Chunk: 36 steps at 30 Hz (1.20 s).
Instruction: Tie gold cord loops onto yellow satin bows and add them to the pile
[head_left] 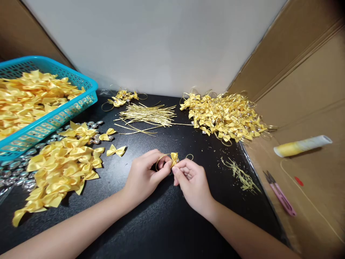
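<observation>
Between my two hands, over the black table (161,223), is a small yellow ribbon bow (174,157) with thin gold cord looping out on both sides. My left hand (151,167) pinches the bow from the left, thumb and fingers pressed together. From the right, my right hand (191,178) is closed in a pinch at the bow's lower edge, where the cord meets it. The fingertips hide the underside of the bow. A loose yellow bow (116,150) lies just beyond my left hand.
A blue basket (93,86) of bows stands at left, near a bow pile (61,162) and silvery beads (16,171). Gold cords (148,115) and corded bows (223,115) lie at the back. Cord scraps (241,174), pink snips (281,196) and a thread tube (302,145) are right.
</observation>
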Each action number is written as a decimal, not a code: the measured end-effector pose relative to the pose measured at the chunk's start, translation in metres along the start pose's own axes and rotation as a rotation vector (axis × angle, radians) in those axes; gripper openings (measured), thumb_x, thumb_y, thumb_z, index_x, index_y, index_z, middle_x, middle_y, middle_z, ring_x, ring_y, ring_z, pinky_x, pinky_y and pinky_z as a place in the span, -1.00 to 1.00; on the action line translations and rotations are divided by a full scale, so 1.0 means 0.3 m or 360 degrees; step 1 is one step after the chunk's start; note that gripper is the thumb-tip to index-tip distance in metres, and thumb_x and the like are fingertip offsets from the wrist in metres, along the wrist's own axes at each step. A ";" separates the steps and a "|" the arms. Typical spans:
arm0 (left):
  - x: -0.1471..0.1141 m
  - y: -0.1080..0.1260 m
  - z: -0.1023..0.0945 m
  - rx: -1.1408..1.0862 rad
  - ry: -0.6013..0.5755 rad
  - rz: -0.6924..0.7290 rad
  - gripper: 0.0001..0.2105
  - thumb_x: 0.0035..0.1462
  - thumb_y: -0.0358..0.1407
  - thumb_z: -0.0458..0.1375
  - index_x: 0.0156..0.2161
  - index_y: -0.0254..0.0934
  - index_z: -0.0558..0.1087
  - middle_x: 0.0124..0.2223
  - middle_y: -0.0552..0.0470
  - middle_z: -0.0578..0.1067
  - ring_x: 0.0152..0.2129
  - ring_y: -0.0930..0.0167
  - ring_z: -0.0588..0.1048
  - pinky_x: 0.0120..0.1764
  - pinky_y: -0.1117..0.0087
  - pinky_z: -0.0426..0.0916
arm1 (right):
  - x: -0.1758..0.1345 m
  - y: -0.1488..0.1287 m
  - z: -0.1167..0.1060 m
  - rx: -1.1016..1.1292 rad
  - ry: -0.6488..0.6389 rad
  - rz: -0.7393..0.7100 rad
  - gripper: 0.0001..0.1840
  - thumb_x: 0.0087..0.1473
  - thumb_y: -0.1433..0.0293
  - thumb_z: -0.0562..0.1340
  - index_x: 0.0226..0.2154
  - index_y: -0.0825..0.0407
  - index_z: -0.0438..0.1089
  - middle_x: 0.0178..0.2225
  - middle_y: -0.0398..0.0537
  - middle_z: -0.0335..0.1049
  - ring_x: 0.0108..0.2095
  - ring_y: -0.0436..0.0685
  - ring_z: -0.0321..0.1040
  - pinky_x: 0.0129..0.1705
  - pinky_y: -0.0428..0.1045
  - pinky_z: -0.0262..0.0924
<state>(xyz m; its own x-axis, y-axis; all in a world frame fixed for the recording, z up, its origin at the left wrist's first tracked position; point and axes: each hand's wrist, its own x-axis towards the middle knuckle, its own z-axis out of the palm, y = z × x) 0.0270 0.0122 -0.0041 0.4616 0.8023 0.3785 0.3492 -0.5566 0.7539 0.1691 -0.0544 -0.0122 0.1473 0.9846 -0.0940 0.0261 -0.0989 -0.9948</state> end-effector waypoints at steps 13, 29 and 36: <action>-0.005 0.006 -0.002 0.0104 0.0001 0.0114 -0.85 0.14 -0.42 0.15 -0.47 -0.30 0.41 -0.55 0.14 0.34 -0.60 0.53 0.34 -0.49 0.52 0.22 | 0.000 -0.004 0.001 0.0007 0.0001 0.0003 -0.80 0.12 0.32 0.17 -0.49 0.04 0.28 -0.67 -0.26 0.21 -0.64 -0.07 0.16 -0.53 -0.11 0.08; 0.009 0.020 -0.006 -0.0424 -0.0170 -0.0432 -0.88 0.14 -0.28 0.13 -0.30 -0.31 0.43 -0.36 0.00 0.47 -0.43 0.43 0.45 -0.43 0.48 0.36 | 0.014 0.002 -0.006 0.0161 0.0096 0.0008 -0.82 0.06 0.29 0.25 -0.48 0.04 0.36 -0.64 -0.22 0.33 -0.62 -0.06 0.25 -0.53 -0.12 0.17; 0.031 0.019 -0.014 -0.1064 -0.0521 -0.0934 -0.81 0.07 -0.21 0.17 -0.41 -0.32 0.46 -0.56 0.11 0.43 -0.63 0.52 0.36 -0.51 0.50 0.33 | 0.021 0.003 -0.013 0.0158 0.0096 0.0019 -0.83 0.00 0.28 0.30 -0.49 0.04 0.44 -0.59 -0.14 0.44 -0.56 0.01 0.39 -0.54 -0.11 0.25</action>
<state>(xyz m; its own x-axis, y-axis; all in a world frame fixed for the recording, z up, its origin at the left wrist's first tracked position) 0.0298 0.0173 0.0061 0.6018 0.7580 -0.2514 0.1052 0.2368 0.9658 0.1739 -0.0487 -0.0134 0.2062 0.9727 -0.1063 -0.0738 -0.0929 -0.9929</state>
